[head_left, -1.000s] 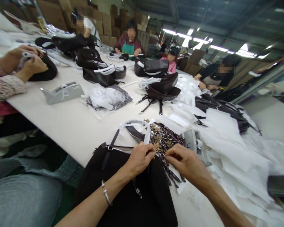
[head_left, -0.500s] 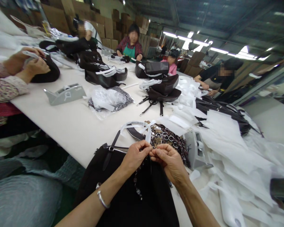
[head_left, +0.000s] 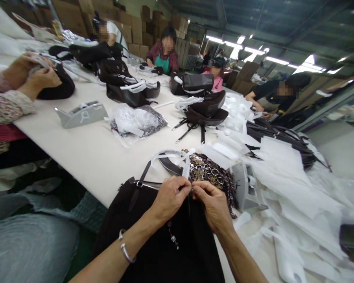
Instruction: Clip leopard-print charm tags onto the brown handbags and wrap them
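A black bag (head_left: pixel 165 251) with a zipper and a strap wrapped in white material lies closest to me. Over its upper edge my left hand (head_left: pixel 172 196) pinches something too small to make out. My right hand (head_left: pixel 211 200) is pinched too, its fingertips almost touching the left ones; what it grips is hidden. A beaded charm (head_left: pixel 173 237) dangles against the bag below my left hand. Just beyond my hands lies a heap of patterned charms with metal rings (head_left: pixel 208 169).
A grey tape dispenser (head_left: pixel 244 186) stands right of the charms, another (head_left: pixel 82 114) at left. White sheets (head_left: pixel 292 181) cover the right side. Black bags (head_left: pixel 206 108) and a plastic packet (head_left: pixel 138 120) lie farther back. Several people sit around the table (head_left: pixel 85 145).
My right fingers have closed in tighter near the left fingertips. Less of the beaded charm shows below my left hand. The view has shifted slightly.
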The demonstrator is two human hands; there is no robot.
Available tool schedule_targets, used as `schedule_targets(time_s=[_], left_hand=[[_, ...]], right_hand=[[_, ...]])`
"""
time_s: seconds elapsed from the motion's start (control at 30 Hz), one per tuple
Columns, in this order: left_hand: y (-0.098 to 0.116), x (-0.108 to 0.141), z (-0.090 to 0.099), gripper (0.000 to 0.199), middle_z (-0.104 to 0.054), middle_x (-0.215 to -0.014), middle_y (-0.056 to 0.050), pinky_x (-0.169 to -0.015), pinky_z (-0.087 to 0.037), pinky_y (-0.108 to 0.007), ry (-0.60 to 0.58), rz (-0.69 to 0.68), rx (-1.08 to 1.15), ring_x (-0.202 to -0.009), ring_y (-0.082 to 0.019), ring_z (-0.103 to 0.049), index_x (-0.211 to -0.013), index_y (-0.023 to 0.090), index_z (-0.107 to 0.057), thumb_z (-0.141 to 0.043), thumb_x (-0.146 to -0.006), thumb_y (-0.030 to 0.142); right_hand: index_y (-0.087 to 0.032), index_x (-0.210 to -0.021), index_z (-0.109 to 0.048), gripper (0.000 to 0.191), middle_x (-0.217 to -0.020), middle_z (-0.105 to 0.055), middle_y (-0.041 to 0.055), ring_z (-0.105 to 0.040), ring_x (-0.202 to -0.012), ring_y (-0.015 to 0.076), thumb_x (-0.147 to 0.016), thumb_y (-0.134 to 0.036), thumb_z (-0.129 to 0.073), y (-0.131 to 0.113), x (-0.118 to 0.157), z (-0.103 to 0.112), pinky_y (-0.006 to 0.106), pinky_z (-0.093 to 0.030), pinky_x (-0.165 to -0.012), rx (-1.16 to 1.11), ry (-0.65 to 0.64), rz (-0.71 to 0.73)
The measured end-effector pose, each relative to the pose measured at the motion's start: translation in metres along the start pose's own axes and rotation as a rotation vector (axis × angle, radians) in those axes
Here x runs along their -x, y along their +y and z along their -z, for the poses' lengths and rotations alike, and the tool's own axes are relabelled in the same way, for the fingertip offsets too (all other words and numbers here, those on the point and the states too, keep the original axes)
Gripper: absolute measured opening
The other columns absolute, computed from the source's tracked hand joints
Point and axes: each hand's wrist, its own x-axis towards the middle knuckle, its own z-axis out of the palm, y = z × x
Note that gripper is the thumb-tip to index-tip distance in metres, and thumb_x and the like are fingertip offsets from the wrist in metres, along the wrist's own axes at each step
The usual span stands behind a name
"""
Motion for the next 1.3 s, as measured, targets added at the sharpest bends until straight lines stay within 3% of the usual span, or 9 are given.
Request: schedule_targets(time_s=[0.3,0.77,0.9,1.1,1.2,1.3], left_hand=[[-0.003,0.0,-0.002,0.02,-0.067,-0.078,0.0,-0.082,-0.038,-0.031,-0.012,0.014,-0.015,-0.079,-0.017,-0.057,-0.077,0.022,-0.063,-0.051,-0.091,0.028],[-0.005,0.001,-0.008,0.019,-0.062,-0.073,0.001,-0.075,-0.039,-0.027,0.033,0.027,-0.008,-0.075,-0.015,-0.055,-0.073,0.02,-0.059,-0.051,-0.089,0.023],[-0.003,0.001,-0.007,0.021,-0.063,-0.076,0.0,-0.076,-0.041,-0.028,-0.013,0.045,-0.015,-0.077,-0.017,-0.056,-0.077,0.021,-0.061,-0.049,-0.091,0.029],[-0.005,-0.005,-0.004,0.024,-0.065,-0.077,0.0,-0.076,-0.044,-0.029,-0.104,0.072,-0.088,-0.077,-0.018,-0.059,-0.082,0.021,-0.063,-0.049,-0.091,0.038],[-0.016,-0.002,-0.004,0.025,-0.066,-0.103,-0.004,-0.087,-0.046,-0.03,-0.127,0.013,-0.087,-0.095,-0.02,-0.061,-0.097,0.022,-0.065,-0.05,-0.089,0.04],[-0.035,0.007,0.002,0.043,-0.057,-0.128,-0.011,-0.098,-0.043,-0.038,-0.046,0.054,-0.239,-0.115,-0.026,-0.055,-0.121,0.018,-0.057,-0.051,-0.087,0.043]], right_hand=[[-0.02,-0.083,-0.073,0.019,-0.081,-0.065,0.0005,-0.053,-0.065,0.0117,-0.073,-0.036,-0.077,0.004,0.002,-0.001,0.026,-0.045,-0.065,-0.002,0.048,0.003],[-0.018,-0.081,-0.073,0.018,-0.073,-0.063,0.0,-0.053,-0.066,0.0123,-0.076,-0.036,-0.074,0.002,0.001,-0.004,0.026,-0.043,-0.067,0.121,0.017,0.044],[-0.017,-0.08,-0.071,0.025,-0.072,-0.064,-0.0004,-0.053,-0.06,0.0116,-0.065,-0.035,-0.08,-0.005,-0.001,-0.003,0.025,-0.044,-0.06,-0.069,-0.02,-0.105],[-0.016,-0.072,-0.068,0.017,-0.068,-0.062,-0.0022,-0.051,-0.062,0.0101,-0.068,-0.03,-0.075,-0.009,-0.004,-0.002,0.022,-0.04,-0.059,0.043,-0.033,-0.021],[-0.017,-0.075,-0.069,0.016,-0.071,-0.064,-0.002,-0.053,-0.065,0.0106,-0.068,-0.029,-0.075,-0.009,0.002,0.003,0.022,-0.042,-0.062,0.05,-0.026,-0.021],[-0.017,-0.084,-0.07,0.021,-0.073,-0.065,-0.001,-0.055,-0.065,0.011,-0.071,-0.034,-0.074,-0.01,0.012,0.025,0.023,-0.043,-0.064,-0.026,0.024,-0.02]])
